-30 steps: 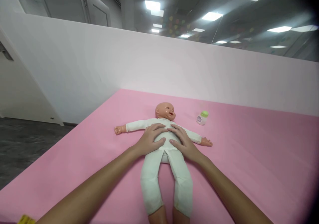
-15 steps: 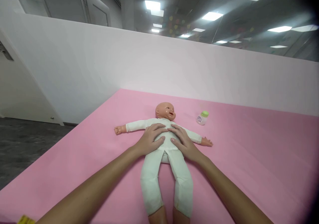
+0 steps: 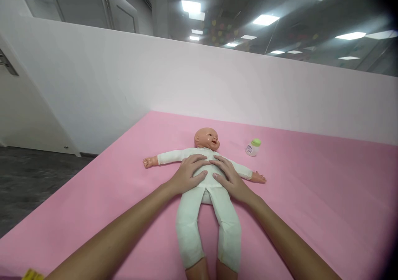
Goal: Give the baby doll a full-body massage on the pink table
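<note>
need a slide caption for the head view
Left hand and right hand rest on a doll lying on a pink mat.

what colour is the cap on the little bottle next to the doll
Light green, on a white bottle lying on the pink sheet; the head view shows it.

I see the doll [image 3: 207,197] lying face-up on the mat [image 3: 311,197], my left hand [image 3: 186,174] and right hand [image 3: 231,180] side by side on its torso. The bottle [image 3: 252,147] lies right of its head.
</note>
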### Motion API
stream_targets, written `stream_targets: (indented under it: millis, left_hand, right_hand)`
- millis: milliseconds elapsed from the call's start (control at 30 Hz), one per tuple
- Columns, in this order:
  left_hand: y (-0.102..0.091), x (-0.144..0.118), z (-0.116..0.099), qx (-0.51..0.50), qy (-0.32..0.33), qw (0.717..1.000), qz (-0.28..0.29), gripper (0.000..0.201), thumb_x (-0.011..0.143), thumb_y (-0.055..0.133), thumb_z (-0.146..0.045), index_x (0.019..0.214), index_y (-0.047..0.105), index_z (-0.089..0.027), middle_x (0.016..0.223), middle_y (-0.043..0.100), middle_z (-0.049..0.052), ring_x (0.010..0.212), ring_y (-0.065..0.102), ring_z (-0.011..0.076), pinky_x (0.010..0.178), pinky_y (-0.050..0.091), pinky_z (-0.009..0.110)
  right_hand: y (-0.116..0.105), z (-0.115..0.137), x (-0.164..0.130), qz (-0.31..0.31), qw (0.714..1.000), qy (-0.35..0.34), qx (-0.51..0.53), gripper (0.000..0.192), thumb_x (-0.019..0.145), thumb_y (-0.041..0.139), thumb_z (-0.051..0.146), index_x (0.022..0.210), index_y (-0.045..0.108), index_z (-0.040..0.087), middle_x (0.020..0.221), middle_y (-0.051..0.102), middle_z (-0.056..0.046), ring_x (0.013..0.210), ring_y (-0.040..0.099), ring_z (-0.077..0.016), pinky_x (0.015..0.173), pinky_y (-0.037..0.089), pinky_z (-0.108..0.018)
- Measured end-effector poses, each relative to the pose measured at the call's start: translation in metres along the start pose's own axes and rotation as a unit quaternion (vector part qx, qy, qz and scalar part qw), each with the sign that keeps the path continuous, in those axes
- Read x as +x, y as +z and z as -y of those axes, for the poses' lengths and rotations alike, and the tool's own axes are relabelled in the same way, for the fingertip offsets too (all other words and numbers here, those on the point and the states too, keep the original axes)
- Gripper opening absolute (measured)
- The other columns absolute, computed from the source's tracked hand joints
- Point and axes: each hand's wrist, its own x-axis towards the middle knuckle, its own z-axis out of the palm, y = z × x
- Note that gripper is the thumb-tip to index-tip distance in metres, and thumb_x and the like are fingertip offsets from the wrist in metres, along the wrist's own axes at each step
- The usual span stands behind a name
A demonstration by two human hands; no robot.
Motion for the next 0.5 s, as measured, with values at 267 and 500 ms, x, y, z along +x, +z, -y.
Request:
stream_targets:
  millis: [267,500]
  left_hand:
    - [-0.0001,0.0000,0.0003,0.002,-0.001,1.000,0.005,0.038,0.100,0.055,-0.033,0.137,0.061,-0.033,0.145,0.056,0.006,0.137,0.049,0.0260,0.118,0.038,0.049]
    - [-0.0011,-0.0001,-0.0009,0.003,-0.003,1.000,0.005,0.038,0.100,0.055,-0.033,0.137,0.061,-0.033,0.145,0.056,0.005,0.137,0.049,0.0260,0.118,0.039,0.048]
  right_hand:
    - [0.0001,0.0009,0.0013,-0.005,1.000,-0.001,0.006,0.042,0.102,0.049,0.050,0.142,0.053,0.040,0.161,0.036,-0.001,0.154,0.026,-0.0257,0.128,0.022,-0.054]
    - [0.0005,-0.0005,0.0018,-0.011,1.000,-0.005,0.001,0.040,0.103,0.048,0.049,0.142,0.054,0.040,0.160,0.038,-0.001,0.153,0.027,-0.0249,0.128,0.023,-0.052]
